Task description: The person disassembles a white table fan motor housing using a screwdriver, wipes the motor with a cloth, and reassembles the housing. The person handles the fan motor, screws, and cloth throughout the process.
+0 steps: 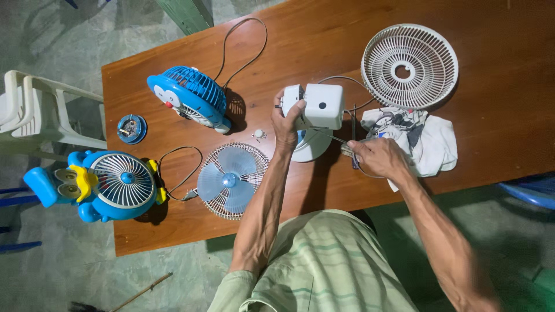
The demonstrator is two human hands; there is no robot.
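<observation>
Fan motor housing gripped over wooden table

Left hand (286,122) wraps its fingers around the left end of a white fan motor housing (317,106), holding it just above a round white base (309,147) near the table's middle. Right hand (378,157) is closed on a thin screwdriver (334,138); the shaft angles left toward the housing's underside, tip hidden. Crumpled white cloth (430,141) lies just right of that hand, touching a loose white fan grille (409,65) farther back. Blue-bladed fan head (231,180) in its wire guard lies near-left of the left forearm. Small white knob (258,134) sits just left of the left hand. Blue cartoon fan (191,95) stands far left; a second blue-yellow one (110,185) overhangs the wooden table (491,34) edge at left. Round blue part (132,128) sits between them.
</observation>
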